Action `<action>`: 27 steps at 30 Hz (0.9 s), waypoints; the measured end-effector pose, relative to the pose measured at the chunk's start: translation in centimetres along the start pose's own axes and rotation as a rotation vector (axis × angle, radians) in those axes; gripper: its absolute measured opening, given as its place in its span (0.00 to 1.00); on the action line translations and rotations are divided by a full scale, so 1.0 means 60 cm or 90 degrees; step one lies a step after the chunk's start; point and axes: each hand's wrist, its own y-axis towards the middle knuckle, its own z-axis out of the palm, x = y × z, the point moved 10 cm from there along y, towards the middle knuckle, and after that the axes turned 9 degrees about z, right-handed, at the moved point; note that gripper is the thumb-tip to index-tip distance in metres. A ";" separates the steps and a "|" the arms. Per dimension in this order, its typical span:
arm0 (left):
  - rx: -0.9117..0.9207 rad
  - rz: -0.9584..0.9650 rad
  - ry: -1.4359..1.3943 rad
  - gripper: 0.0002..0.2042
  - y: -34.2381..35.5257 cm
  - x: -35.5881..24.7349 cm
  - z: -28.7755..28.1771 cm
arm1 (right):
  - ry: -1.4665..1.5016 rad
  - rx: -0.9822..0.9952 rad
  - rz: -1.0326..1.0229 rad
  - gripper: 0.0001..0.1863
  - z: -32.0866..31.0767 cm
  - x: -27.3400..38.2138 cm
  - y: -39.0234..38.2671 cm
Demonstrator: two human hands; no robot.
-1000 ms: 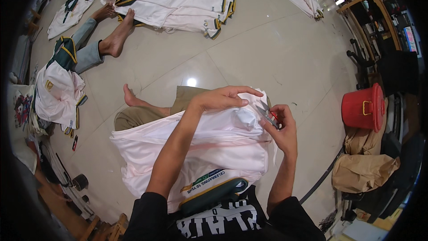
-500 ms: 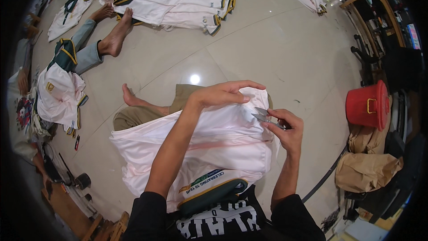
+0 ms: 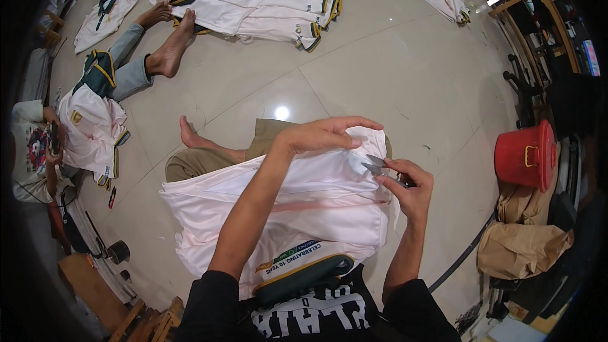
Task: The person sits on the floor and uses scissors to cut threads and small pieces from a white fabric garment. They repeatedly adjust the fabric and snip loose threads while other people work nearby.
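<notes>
A white polo shirt [image 3: 316, 218] with a dark green, yellow-edged collar [image 3: 304, 278] lies spread across my lap. My left hand [image 3: 322, 135] holds the shirt's far right edge, the cloth caught between the thumb and the stretched-out fingers. Small metal thread snips [image 3: 376, 167] are in my right hand [image 3: 413, 185], gripped between thumb and fingers. Their two blades stand apart and point left at the cloth just below my left thumb. Whether the tips touch the cloth or a thread, I cannot tell.
On the tiled floor beyond lie several more white shirts [image 3: 253, 0]. A co-worker [image 3: 31, 152] sits at the left with a shirt [image 3: 95, 123] over the legs. To my right stand a red lidded bucket [image 3: 522, 155] and a brown paper bag [image 3: 522, 250]. A black cable [image 3: 465, 253] runs nearby.
The whole view has shifted slightly to the right. My hands, the shirt and the snips keep nearly the same pose. At the left, the co-worker's upper body and hands have come further into view.
</notes>
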 end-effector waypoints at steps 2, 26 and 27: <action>0.019 0.010 -0.005 0.28 0.001 0.001 0.005 | 0.022 -0.006 -0.012 0.18 -0.003 -0.008 0.002; 0.011 -0.024 -0.014 0.25 0.002 0.009 0.013 | 0.011 0.000 0.004 0.17 0.005 -0.008 0.004; 0.008 -0.023 -0.016 0.25 0.002 0.009 0.012 | 0.012 0.000 -0.001 0.17 0.006 -0.006 0.004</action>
